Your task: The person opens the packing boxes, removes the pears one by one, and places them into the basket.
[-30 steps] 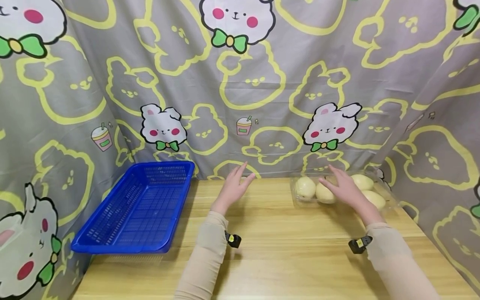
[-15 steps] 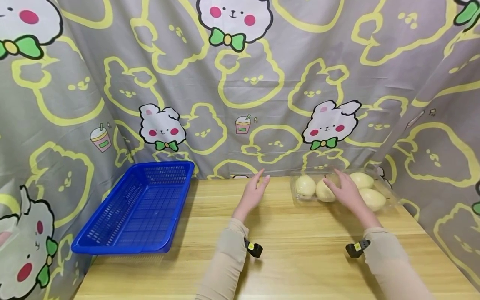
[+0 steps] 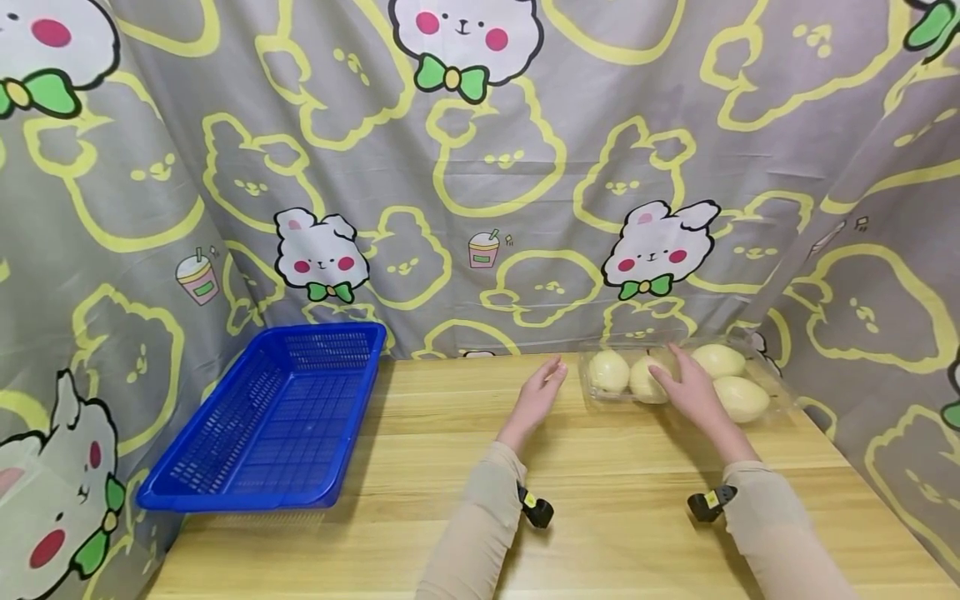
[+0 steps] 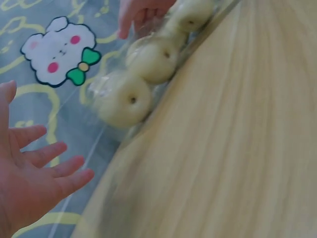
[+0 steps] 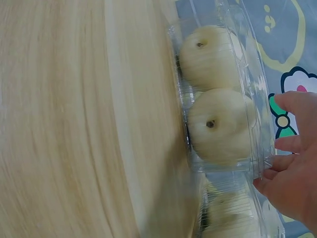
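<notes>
Pale yellow pears sit in clear plastic boxes at the right rear of the table. The left box (image 5: 262,134) shows two pears at its front, one of them the leftmost pear (image 3: 609,372). Beside it, another box (image 5: 250,198) holds more pears, including a front pear (image 3: 741,399). My right hand (image 3: 693,392) hovers over the boxes, fingers loosely bent; in the right wrist view its fingertips are at the left box's edge, and contact is unclear. My left hand (image 3: 536,402) is left of the boxes, apart from them, holding nothing, its fingers spread in the left wrist view.
A blue plastic basket (image 3: 240,502) with perforated sides stands at the left of the wooden table (image 3: 615,533). A grey curtain (image 3: 510,183) printed with rabbits hangs behind the table and along both sides.
My left hand has moved rightward across the table, closer to the boxes. My right hand has shifted slightly over them. The pears and basket stay in place.
</notes>
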Demonstrator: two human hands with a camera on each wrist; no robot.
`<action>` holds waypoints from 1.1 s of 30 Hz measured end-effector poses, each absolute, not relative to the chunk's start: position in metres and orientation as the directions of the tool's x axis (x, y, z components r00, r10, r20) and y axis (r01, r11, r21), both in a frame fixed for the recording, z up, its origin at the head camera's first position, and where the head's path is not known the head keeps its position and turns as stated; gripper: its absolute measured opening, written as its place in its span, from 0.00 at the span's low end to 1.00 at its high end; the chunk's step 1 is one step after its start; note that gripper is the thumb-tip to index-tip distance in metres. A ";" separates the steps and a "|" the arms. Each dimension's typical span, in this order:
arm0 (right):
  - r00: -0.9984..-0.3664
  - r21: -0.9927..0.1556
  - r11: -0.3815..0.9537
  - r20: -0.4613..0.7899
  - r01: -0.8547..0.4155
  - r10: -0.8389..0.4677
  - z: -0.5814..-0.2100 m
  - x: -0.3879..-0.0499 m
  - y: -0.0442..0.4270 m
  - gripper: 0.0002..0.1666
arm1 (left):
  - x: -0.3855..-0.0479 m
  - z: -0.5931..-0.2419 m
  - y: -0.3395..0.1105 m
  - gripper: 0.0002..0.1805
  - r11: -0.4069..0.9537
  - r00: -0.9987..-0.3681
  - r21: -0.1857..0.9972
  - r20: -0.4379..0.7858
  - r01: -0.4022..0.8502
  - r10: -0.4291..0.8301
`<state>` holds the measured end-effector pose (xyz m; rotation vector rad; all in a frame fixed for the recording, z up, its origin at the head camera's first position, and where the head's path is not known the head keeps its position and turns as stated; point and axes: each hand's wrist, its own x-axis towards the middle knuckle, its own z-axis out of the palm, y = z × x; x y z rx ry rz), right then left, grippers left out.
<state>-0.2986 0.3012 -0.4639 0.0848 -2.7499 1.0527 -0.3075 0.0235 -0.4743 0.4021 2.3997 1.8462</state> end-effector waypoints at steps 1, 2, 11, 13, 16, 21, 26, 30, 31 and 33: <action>-0.980 -0.656 0.745 0.200 -0.121 0.017 -0.464 -0.299 0.301 0.46 | -0.308 -0.475 0.027 0.33 0.240 -0.961 0.958 0.092 0.158 0.262; -0.980 -0.656 0.746 0.196 -0.118 0.018 -0.465 -0.299 0.301 0.46 | -0.307 -0.476 0.030 0.32 0.239 -0.959 0.958 0.093 0.159 0.266; -0.982 -0.664 0.738 0.190 -0.118 0.014 -0.469 -0.299 0.300 0.46 | -0.304 -0.479 0.047 0.35 0.246 -0.938 0.950 0.107 0.195 0.329; -0.979 -0.660 0.740 0.203 -0.130 0.009 -0.469 -0.298 0.300 0.46 | -0.303 -0.480 0.048 0.36 0.247 -0.935 0.948 0.110 0.200 0.336; -0.975 -0.654 0.741 0.222 -0.149 0.000 -0.469 -0.297 0.298 0.45 | -0.302 -0.481 0.049 0.34 0.238 -0.934 0.952 0.104 0.193 0.343; -0.971 -0.639 0.751 0.238 -0.164 -0.009 -0.470 -0.294 0.295 0.44 | -0.300 -0.482 0.047 0.32 0.204 -0.938 0.964 0.093 0.168 0.335; -0.970 -0.624 0.764 0.244 -0.162 -0.006 -0.471 -0.293 0.290 0.43 | -0.299 -0.482 0.045 0.31 0.205 -0.941 0.963 0.099 0.172 0.323; -0.970 -0.623 0.765 0.245 -0.164 -0.009 -0.471 -0.291 0.285 0.42 | -0.296 -0.481 0.040 0.31 0.231 -0.943 0.957 0.094 0.173 0.318; -0.970 -0.625 0.763 0.242 -0.164 -0.010 -0.471 -0.290 0.284 0.42 | -0.295 -0.481 0.039 0.31 0.238 -0.944 0.955 0.095 0.176 0.316; -0.971 -0.629 0.761 0.237 -0.163 -0.012 -0.471 -0.289 0.282 0.42 | -0.294 -0.481 0.038 0.31 0.254 -0.944 0.949 0.100 0.185 0.314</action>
